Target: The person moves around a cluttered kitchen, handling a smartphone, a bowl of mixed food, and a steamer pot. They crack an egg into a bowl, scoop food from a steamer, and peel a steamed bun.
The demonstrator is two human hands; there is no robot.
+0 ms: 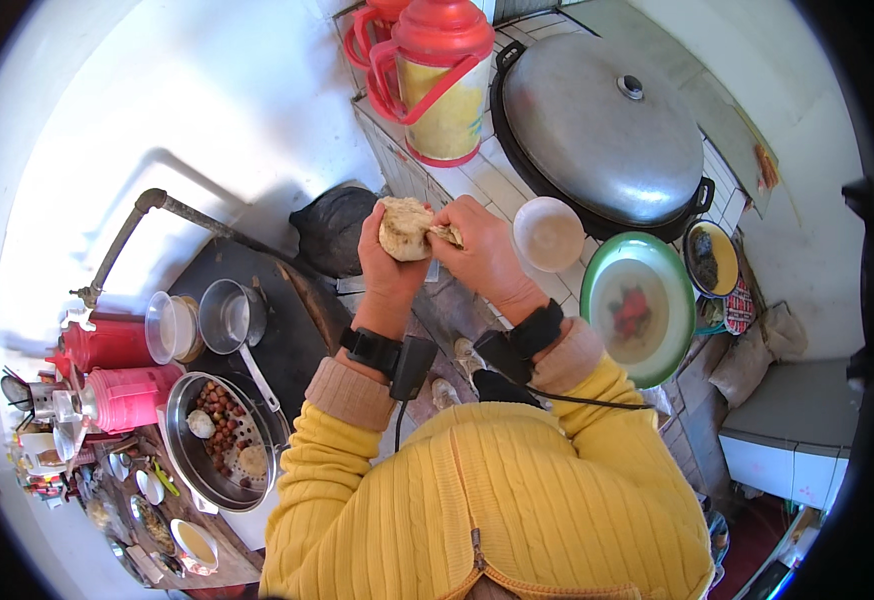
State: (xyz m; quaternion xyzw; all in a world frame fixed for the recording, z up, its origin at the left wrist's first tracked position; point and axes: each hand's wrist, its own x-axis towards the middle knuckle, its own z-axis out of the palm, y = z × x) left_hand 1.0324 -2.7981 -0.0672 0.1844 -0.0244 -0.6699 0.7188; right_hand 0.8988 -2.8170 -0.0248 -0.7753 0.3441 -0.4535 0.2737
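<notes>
A pale steamed bun (404, 229), browned on its lower side, sits in my left hand (390, 274), with my fingers wrapped around its left edge and underside. At the bun's right side my right hand (482, 251) pinches a thin torn flap of crust (448, 234). Whether that flap is fully apart from the bun is hard to tell. A white bowl (548, 234) stands on the tiled stove top just right of my right hand. Below my hands the floor and my shoes (446, 393) show.
A large lidded wok (602, 127) and red-topped thermos flasks (440, 82) stand on the tiled stove (497, 169). A green-rimmed enamel basin (677, 322) holds liquid and something red. At left are a metal saucepan (230, 319), a steamer pot (181, 450) with jujube-like fruit and buns, and a pipe (204, 217).
</notes>
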